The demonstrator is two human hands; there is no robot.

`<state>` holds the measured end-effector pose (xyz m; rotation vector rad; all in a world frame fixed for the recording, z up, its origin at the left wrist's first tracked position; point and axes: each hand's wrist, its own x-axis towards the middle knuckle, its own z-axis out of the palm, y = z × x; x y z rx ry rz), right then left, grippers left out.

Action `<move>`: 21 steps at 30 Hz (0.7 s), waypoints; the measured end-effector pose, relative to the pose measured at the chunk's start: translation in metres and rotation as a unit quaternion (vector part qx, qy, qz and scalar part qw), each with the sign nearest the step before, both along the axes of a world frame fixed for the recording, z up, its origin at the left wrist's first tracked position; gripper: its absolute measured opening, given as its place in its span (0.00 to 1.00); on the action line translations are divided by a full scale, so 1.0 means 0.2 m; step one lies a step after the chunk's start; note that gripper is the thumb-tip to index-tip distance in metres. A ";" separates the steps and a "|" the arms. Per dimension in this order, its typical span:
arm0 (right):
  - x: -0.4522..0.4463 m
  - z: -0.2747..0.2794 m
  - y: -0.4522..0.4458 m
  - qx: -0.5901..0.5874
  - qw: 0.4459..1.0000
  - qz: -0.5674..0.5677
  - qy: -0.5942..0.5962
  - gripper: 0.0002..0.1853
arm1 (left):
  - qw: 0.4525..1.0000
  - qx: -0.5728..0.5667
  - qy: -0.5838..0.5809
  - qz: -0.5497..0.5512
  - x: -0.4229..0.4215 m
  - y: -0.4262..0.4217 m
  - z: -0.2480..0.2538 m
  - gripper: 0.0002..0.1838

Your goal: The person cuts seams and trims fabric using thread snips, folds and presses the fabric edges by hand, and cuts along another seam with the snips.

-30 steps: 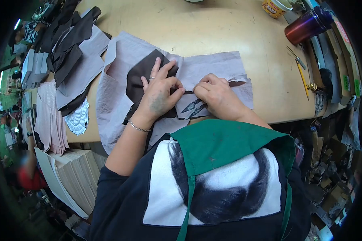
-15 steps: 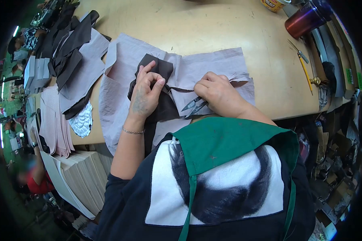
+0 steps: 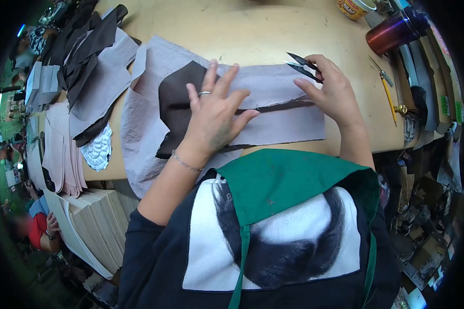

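Note:
My left hand (image 3: 215, 114) lies with its fingers spread, pressing on a dark brown piece (image 3: 176, 93) and the pale grey-lilac cloth (image 3: 281, 127) around it. In my right hand (image 3: 337, 97) is a pair of thread snips (image 3: 305, 67), held between thumb and fingers with the dark blades pointing left. The snips are over the cloth's upper right edge. A long dark slit or seam runs across the cloth between my two hands. Part of the brown piece is hidden under my left hand.
At the left of the wooden table (image 3: 252, 36) lie dark and grey cut pieces (image 3: 100, 72) and a pink stack (image 3: 62, 147). A metallic tumbler (image 3: 394, 33), a yellow tub (image 3: 354, 7) and a yellow pencil-like tool (image 3: 388, 98) are at the right. A person in a red top (image 3: 38, 232) is at left.
My left hand has opened from a pinch and flattened onto the cloth. My right hand has moved up and right, turning the snips outward. The cloth now lies flatter.

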<state>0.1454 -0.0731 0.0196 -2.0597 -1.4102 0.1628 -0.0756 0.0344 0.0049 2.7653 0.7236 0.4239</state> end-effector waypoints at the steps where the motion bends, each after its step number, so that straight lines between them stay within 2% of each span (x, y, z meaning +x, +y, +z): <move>1: 0.02 0.01 -0.03 -0.018 1.000 0.003 0.006 0.18 | 1.000 -0.004 0.019 -0.014 0.04 -0.01 -0.01 0.23; 2: 0.04 0.02 -0.06 -0.030 0.999 0.021 0.002 0.18 | 0.999 -0.007 0.037 -0.029 0.07 -0.02 -0.01 0.24; 3: 0.05 0.03 -0.08 -0.042 0.998 0.039 -0.001 0.18 | 0.995 -0.009 0.098 -0.034 0.10 -0.02 -0.02 0.31; 5: 0.03 0.03 -0.13 -0.079 0.994 0.073 -0.023 0.18 | 0.994 -0.024 0.103 -0.037 0.10 -0.01 -0.08 0.35; 8: -0.03 0.04 -0.15 -0.095 0.980 0.100 -0.146 0.17 | 0.992 -0.027 0.116 -0.030 0.11 0.00 -0.10 0.40; 12: -0.07 -0.04 -0.12 -0.016 0.965 0.097 -0.244 0.17 | 0.994 -0.044 0.096 -0.026 0.10 0.00 -0.11 0.40; 15: -0.09 -0.06 -0.12 -0.035 0.971 0.084 -0.219 0.17 | 0.995 -0.078 0.058 -0.021 0.10 0.02 -0.12 0.31; 18: -0.08 -0.08 -0.12 -0.040 0.977 0.065 -0.199 0.17 | 0.996 -0.056 0.039 -0.051 0.13 0.02 -0.10 0.19; 21: -0.09 -0.10 -0.12 -0.039 0.981 0.052 -0.181 0.17 | 0.992 -0.100 0.053 -0.058 0.17 0.04 -0.08 0.10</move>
